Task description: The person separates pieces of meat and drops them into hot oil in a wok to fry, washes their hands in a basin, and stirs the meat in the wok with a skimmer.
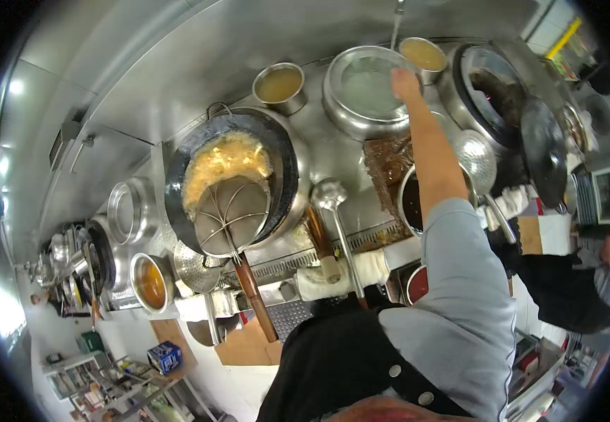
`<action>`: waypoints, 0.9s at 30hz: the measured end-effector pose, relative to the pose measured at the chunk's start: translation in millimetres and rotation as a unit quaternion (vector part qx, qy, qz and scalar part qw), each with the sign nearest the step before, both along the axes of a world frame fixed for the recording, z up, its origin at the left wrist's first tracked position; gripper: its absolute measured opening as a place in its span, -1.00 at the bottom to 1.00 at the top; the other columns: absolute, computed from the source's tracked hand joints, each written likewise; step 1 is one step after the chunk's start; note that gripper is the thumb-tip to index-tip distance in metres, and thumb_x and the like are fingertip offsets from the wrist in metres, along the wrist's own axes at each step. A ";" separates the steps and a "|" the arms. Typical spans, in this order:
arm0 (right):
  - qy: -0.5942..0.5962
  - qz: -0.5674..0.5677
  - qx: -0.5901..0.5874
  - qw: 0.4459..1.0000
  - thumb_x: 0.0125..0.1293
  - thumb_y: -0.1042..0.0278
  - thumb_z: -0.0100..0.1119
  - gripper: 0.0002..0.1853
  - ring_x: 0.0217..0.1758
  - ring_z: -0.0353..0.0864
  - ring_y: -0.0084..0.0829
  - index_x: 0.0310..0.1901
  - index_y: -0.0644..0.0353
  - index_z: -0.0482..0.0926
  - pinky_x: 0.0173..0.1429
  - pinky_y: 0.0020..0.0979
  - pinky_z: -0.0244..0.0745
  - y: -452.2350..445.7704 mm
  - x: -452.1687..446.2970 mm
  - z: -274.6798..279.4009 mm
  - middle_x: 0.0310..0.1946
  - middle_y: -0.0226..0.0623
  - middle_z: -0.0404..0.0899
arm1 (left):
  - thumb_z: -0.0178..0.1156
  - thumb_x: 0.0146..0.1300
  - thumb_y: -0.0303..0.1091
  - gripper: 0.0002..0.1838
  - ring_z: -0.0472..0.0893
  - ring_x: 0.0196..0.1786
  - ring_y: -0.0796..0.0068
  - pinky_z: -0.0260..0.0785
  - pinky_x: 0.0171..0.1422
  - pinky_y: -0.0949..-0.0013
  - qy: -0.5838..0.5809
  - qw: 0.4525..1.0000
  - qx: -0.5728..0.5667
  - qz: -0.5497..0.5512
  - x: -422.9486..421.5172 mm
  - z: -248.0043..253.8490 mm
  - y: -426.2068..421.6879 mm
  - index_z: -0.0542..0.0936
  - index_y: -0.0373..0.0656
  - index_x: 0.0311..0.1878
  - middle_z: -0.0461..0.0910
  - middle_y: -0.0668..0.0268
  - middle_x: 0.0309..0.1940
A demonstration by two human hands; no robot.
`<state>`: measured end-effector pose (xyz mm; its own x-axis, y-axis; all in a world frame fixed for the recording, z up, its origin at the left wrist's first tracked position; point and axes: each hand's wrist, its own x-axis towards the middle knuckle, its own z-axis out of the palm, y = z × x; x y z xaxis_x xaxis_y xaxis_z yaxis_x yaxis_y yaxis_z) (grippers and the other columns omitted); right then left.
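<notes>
My right hand (405,83) reaches far forward, over the right rim of a large steel pot (340,109) of cloudy water. Its fingers look curled closed, and what they grip, if anything, is hidden. Behind the hand a thin metal tap pipe (397,24) comes down. My left hand is out of view. On the left burner a black wok (178,165) holds bubbling yellow oil with pale pieces (231,158). A round mesh strainer (231,214) rests across the wok's front rim, its wooden handle towards me.
A steel ladle (331,191) and a bamboo brush (321,243) lie right of the wok. Steel pots of yellowish liquid (279,86) (423,55) stand at the back. Nearer are a perforated skimmer (475,162) and a pot of orange liquid (151,283). Another person (565,288) stands at right.
</notes>
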<state>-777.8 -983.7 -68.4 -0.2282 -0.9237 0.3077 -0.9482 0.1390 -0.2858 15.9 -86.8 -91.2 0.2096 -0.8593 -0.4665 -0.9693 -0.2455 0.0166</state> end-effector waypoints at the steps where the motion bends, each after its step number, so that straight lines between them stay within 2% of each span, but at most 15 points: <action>1: -0.006 0.009 0.003 1.000 0.42 0.20 0.13 -0.57 -0.03 0.74 -0.01 0.21 0.27 0.60 0.08 -0.05 0.66 -7.7 10.5 -20.3 0.02 0.03 0.71 | 0.09 0.49 -0.04 -0.57 0.70 -0.14 0.01 0.54 -0.01 0.07 0.047 0.994 0.047 0.092 -11.2 4.3 11.6 0.65 -0.30 -0.06 0.71 -0.03 -0.25; 3: -0.012 -0.076 0.032 0.997 0.36 0.08 0.17 -0.55 0.02 0.68 0.12 0.11 0.25 0.68 0.21 0.00 0.56 -2.3 35.8 -57.3 0.03 0.10 0.68 | 0.09 0.49 -0.04 -0.57 0.70 -0.13 0.01 0.54 -0.01 0.06 0.124 0.947 0.093 0.282 -20.0 14.4 18.4 0.66 -0.29 -0.06 0.71 -0.04 -0.25; 6: 0.017 -0.009 0.080 0.997 0.37 0.07 0.14 -0.56 0.16 0.64 0.11 0.10 0.21 0.70 0.31 0.00 0.48 -131.2 6.9 -299.6 0.11 0.04 0.67 | 0.10 0.48 -0.05 -0.58 0.70 -0.12 -0.01 0.54 0.00 0.06 0.178 0.879 0.105 0.430 -34.2 32.0 -1.2 0.66 -0.28 -0.06 0.71 -0.04 -0.24; 9: -0.069 0.008 0.179 0.981 0.40 -0.05 0.11 -0.56 0.24 0.65 0.03 0.06 0.10 0.72 0.29 0.03 0.54 -8.6 92.1 -51.9 0.18 0.07 0.64 | 0.10 0.47 -0.05 -0.59 0.70 -0.11 -0.02 0.54 0.00 0.05 0.195 0.852 0.114 0.473 -29.8 33.1 2.5 0.67 -0.27 -0.06 0.72 -0.04 -0.23; 11: -0.110 -0.057 0.200 0.972 0.42 -0.01 0.12 -0.55 0.28 0.62 0.04 0.14 0.11 0.69 0.34 -0.01 0.49 26.7 92.1 19.6 0.23 0.01 0.62 | 0.11 0.47 -0.06 -0.59 0.70 -0.11 -0.03 0.54 0.00 0.04 0.202 0.844 0.114 0.483 -27.8 39.7 -1.5 0.67 -0.27 -0.06 0.72 -0.04 -0.23; 13: -0.151 -0.117 0.222 0.956 0.44 0.03 0.12 -0.54 0.31 0.60 0.04 0.21 0.12 0.66 0.40 -0.05 0.44 15.7 90.6 0.7 0.28 -0.06 0.61 | 0.11 0.46 -0.06 -0.60 0.70 -0.10 -0.03 0.54 0.00 0.04 0.207 0.842 0.112 0.485 -23.1 44.4 -1.9 0.67 -0.26 -0.06 0.72 -0.04 -0.22; 16: -0.015 -0.035 0.253 0.967 0.49 0.03 0.11 -0.52 0.31 0.61 -0.04 0.24 0.21 0.63 0.39 -0.07 0.47 -18.4 69.7 -83.6 0.27 -0.05 0.62 | 0.11 0.45 -0.07 -0.61 0.70 -0.10 -0.05 0.54 0.01 0.03 0.218 0.840 0.110 0.484 -13.3 44.8 -0.3 0.68 -0.25 -0.07 0.72 -0.04 -0.22; 17: -0.402 0.000 0.167 0.900 0.50 0.07 0.10 -0.55 0.25 0.65 -0.07 0.18 0.25 0.65 0.33 -0.07 0.52 -16.6 75.5 -81.0 0.19 -0.04 0.66 | 0.11 0.45 -0.07 -0.61 0.70 -0.09 -0.05 0.54 0.01 0.03 0.223 0.841 0.109 0.481 -9.2 41.9 -2.0 0.68 -0.25 -0.07 0.72 -0.04 -0.22; 18: -0.723 0.036 0.056 0.687 0.52 0.10 0.08 -0.58 0.18 0.69 -0.11 0.12 0.29 0.67 0.28 -0.08 0.57 -15.3 81.3 -75.4 0.11 -0.03 0.70 | 0.12 0.45 -0.07 -0.61 0.70 -0.09 -0.05 0.54 0.01 0.03 0.229 0.841 0.107 0.478 -5.4 37.1 -2.2 0.68 -0.24 -0.07 0.72 -0.04 -0.21; 20: -0.850 0.052 0.096 0.515 0.50 0.19 0.09 -0.68 0.00 0.74 -0.16 -0.03 0.28 0.68 0.13 -0.09 0.66 27.9 120.7 19.4 -0.10 -0.04 0.74 | 0.12 0.44 -0.07 -0.62 0.70 -0.09 -0.06 0.54 0.01 0.02 0.237 0.845 0.105 0.468 9.4 30.3 1.5 0.68 -0.24 -0.07 0.72 -0.04 -0.21; 22: -0.800 0.225 0.113 0.545 0.47 0.22 0.11 -0.75 -0.12 0.75 -0.14 -0.13 0.21 0.67 0.06 -0.11 0.69 33.0 145.3 13.2 -0.22 -0.09 0.73 | 0.12 0.44 -0.08 -0.62 0.70 -0.08 -0.07 0.54 0.02 0.02 0.251 0.847 0.102 0.458 25.3 19.3 1.4 0.69 -0.23 -0.07 0.72 -0.04 -0.20; 24: -0.868 0.176 0.120 0.448 0.44 0.20 0.10 -0.70 -0.10 0.75 -0.14 -0.09 0.27 0.67 0.08 -0.07 0.67 72.9 194.3 -0.3 -0.20 -0.08 0.75 | 0.12 0.43 -0.08 -0.63 0.70 -0.08 -0.08 0.53 0.02 0.01 0.272 0.848 0.093 0.446 45.9 2.1 -0.4 0.69 -0.23 -0.07 0.72 -0.04 -0.20; 25: -0.577 0.160 0.173 0.782 0.41 0.13 0.13 -0.66 -0.09 0.76 -0.14 -0.10 0.26 0.69 0.07 -0.11 0.66 106.5 231.4 -4.3 -0.17 -0.07 0.76 | 0.13 0.43 -0.08 -0.63 0.70 -0.07 -0.08 0.53 0.02 0.01 0.285 0.845 0.086 0.444 59.2 -7.5 1.0 0.69 -0.22 -0.07 0.72 -0.04 -0.20; 26: -0.174 0.107 0.193 0.960 0.37 0.07 0.16 -0.62 -0.08 0.76 -0.15 -0.12 0.26 0.71 0.06 -0.15 0.64 141.8 261.2 -7.3 -0.14 -0.06 0.77 | 0.13 0.43 -0.08 -0.63 0.70 -0.07 -0.09 0.53 0.02 0.01 0.302 0.832 0.077 0.458 73.5 -19.0 3.8 0.69 -0.22 -0.07 0.72 -0.04 -0.20; 27: -0.169 0.102 0.183 0.963 0.37 0.07 0.16 -0.62 -0.08 0.76 -0.15 -0.12 0.26 0.71 0.06 -0.15 0.64 169.3 271.2 15.3 -0.14 -0.06 0.77 | 0.13 0.42 -0.09 -0.63 0.70 -0.07 -0.09 0.53 0.02 0.00 0.323 0.813 0.064 0.480 87.4 -32.0 2.0 0.69 -0.22 -0.07 0.72 -0.04 -0.19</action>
<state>-506.6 -814.5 -53.0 -0.0608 -0.9923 -0.1076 -0.8282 0.1103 -0.5494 103.3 -84.8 -123.3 0.4315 -0.3799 -0.8182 -0.1296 -0.9237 0.3605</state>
